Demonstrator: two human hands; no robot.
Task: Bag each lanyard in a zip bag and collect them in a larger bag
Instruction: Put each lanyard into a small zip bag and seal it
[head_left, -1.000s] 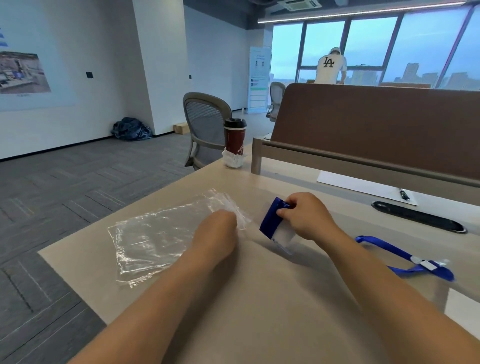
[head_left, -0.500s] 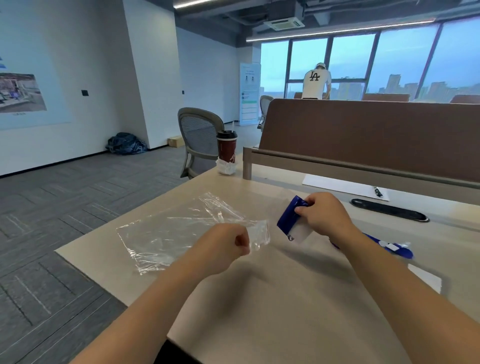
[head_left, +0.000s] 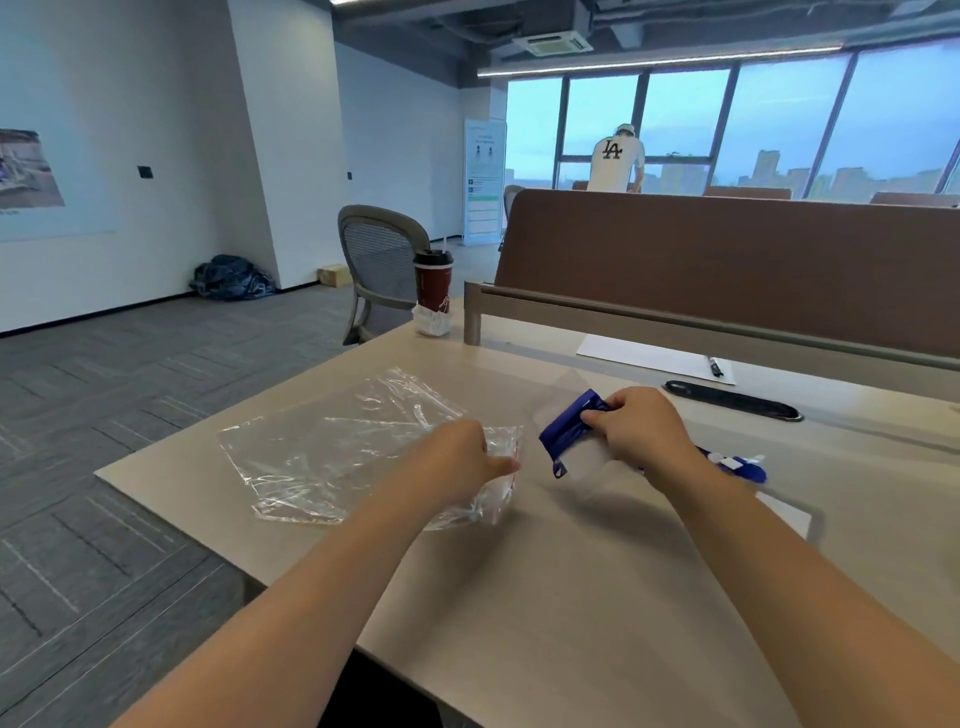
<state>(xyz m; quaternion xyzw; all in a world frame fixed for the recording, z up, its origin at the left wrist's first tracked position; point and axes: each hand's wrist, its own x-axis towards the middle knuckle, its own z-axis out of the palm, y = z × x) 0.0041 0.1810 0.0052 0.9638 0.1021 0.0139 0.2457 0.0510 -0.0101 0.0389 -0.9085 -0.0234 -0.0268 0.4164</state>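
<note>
Now the right hand (head_left: 636, 431) pinches a small zip bag (head_left: 576, 441) holding a folded blue lanyard (head_left: 566, 431), while the left hand (head_left: 460, 457) grips the large bag's (head_left: 332, 447) mouth on the desk (head_left: 571, 571).

Large bag (head_left: 332, 447): clear, glossy, crinkled plastic film. Small zip bag (head_left: 582, 452): smooth transparent plastic around blue woven cloth lanyard (head_left: 566, 431). Tabletop (head_left: 571, 571): matt, smooth beige laminate. Partition (head_left: 727, 260): matt brown fabric.
</note>
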